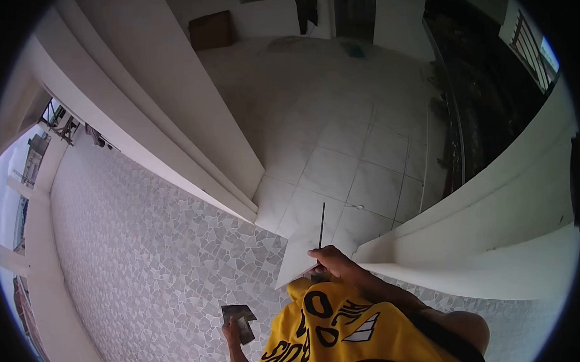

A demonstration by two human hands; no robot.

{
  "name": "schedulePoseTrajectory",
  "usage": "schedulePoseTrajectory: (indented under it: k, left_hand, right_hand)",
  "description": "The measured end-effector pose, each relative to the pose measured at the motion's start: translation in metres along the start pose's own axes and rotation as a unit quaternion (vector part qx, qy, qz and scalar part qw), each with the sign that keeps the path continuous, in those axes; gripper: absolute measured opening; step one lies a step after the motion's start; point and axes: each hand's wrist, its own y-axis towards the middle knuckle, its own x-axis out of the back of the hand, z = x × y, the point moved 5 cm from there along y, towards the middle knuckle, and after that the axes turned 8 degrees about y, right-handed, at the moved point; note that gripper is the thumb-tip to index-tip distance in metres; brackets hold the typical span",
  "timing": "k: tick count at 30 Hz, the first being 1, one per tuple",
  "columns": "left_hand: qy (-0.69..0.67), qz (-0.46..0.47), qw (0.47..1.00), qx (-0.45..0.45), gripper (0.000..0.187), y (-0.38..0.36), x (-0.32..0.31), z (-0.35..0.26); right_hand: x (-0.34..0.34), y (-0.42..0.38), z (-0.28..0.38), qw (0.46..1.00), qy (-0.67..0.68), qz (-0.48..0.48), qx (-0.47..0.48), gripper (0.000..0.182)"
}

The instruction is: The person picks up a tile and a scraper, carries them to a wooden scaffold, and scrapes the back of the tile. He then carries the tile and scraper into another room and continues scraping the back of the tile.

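Note:
My left hand (232,331) is closed around a flat metal trowel (245,325), low over the patterned floor. The trowel's dark, flat plates show beyond my fingers. My right hand (333,261) is closed in front of my body, with its thumb at the edge of a white tile (296,255). That tile has a pale, smooth face, and one corner points down to the left. A thin dark rod (322,223) sticks up from my right hand; whether my fingers grip it along with the tile is hard to see.
Ahead, a doorway opens between white walls (172,108) onto large white floor tiles (331,170). Grey stone-patterned flooring (145,231) lies to the left. A small pale object (355,207) rests on the tiles. A brown box-like object (210,30) and a dark counter (484,78) stand inside.

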Motion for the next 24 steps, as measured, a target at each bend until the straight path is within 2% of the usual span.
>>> schedulePoseTrajectory:
  k: [1,2,3,4,5,8,13,17,20,22,23,24]
  left_hand:
    - [0.105,0.024,0.993,0.047,0.047,0.015,-0.009,0.004]
    - [0.131,0.053,0.987,0.075,0.051,0.025,-0.024,-0.003]
    - [0.189,0.078,0.978,0.03,0.055,0.029,-0.035,-0.029]
    - [0.307,0.133,0.941,0.039,0.048,0.042,-0.044,-0.042]
    - [0.338,0.169,0.926,0.017,0.047,0.058,-0.071,-0.062]
    - [0.306,0.252,0.917,-0.051,0.044,0.098,-0.161,-0.136]
    - [0.293,0.334,0.886,-0.136,0.038,0.173,-0.244,-0.227]
    - [0.346,0.342,0.843,-0.231,0.034,0.276,-0.27,-0.296]
    - [0.414,0.321,0.767,-0.371,0.031,0.378,-0.273,-0.352]
    - [0.448,0.276,0.705,-0.475,0.029,0.432,-0.288,-0.397]
    - [0.433,0.189,0.717,-0.513,0.027,0.475,-0.317,-0.407]
    - [0.502,0.221,0.622,-0.559,0.029,0.47,-0.335,-0.461]
  right_hand:
    - [-0.007,0.013,-0.003,1.0,0.013,-0.015,-0.005,0.031]
    - [-0.01,0.033,0.012,0.999,0.033,-0.035,-0.01,0.033]
    - [-0.013,0.052,0.031,0.999,0.03,-0.044,-0.009,0.033]
    - [-0.015,0.063,0.043,0.998,0.026,-0.056,-0.018,0.033]
    - [-0.011,0.079,0.064,0.997,0.019,-0.07,-0.019,0.034]
    - [-0.014,0.099,0.123,0.982,0.149,-0.108,0.052,0.037]
    - [0.032,0.147,0.174,0.962,0.202,-0.167,0.08,0.036]
    - [0.068,0.177,0.193,0.911,0.31,-0.261,0.073,0.035]
    - [0.08,0.192,0.205,0.86,0.365,-0.352,0.05,0.034]
    - [0.094,0.2,0.22,0.809,0.412,-0.416,0.05,0.035]
    - [0.102,0.202,0.226,0.801,0.437,-0.403,0.072,0.034]
    - [0.109,0.202,0.229,0.774,0.476,-0.407,0.095,0.032]
